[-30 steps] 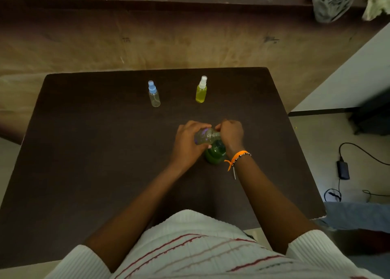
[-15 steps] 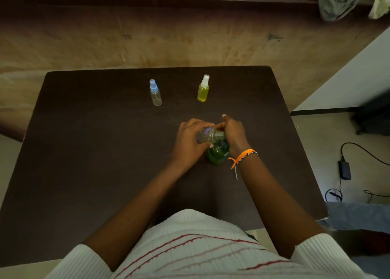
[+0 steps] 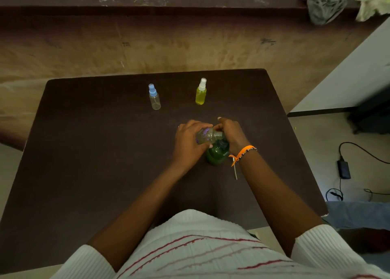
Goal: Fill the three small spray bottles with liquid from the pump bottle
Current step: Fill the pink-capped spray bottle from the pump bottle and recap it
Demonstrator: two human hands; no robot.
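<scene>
Partly yellow-green spray bottle (image 3: 207, 135) over pump bottle (image 3: 217, 154)

Left hand (image 3: 186, 144) grips small spray bottle (image 3: 207, 135) tilted over green pump bottle (image 3: 217, 154); right hand (image 3: 231, 134) at its neck.

- The top of the green pump bottle (image 3: 217, 155) is hidden under the right hand (image 3: 231, 134).
- The left hand (image 3: 187, 143) covers part of the small tilted bottle (image 3: 207, 135), so its open mouth cannot be seen.
- The grey cloth (image 3: 322, 4) is cut off at the top edge.
</scene>
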